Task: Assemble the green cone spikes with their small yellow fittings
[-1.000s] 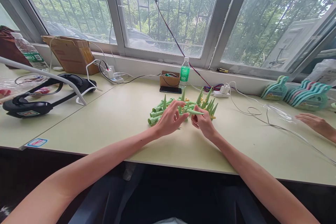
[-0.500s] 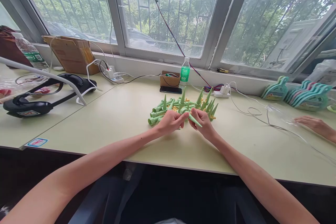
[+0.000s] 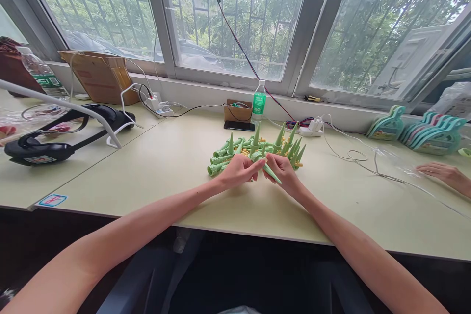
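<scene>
Close together above the table, my two hands work on a green plastic watering spike, its point slanting down to the right toward me. My left hand is closed around its wide collar end, thumb on top. My right hand is closed in a pinch against the spike's side, with fingers curled behind it; whether a small part is between those fingertips is hidden. Just behind my hands lies a pile of similar green spikes, some upright, with green ridged tubes and small yellow pieces among them.
Behind the pile stand a green-labelled bottle, a phone and a small cardboard box. A black headset lies left. White cables, teal hanger-like pieces and another person's hand are at right.
The spike's point has swung slightly downward and left, and my right fingers have shifted a little toward my left hand. The other person's hand moved slightly right.
</scene>
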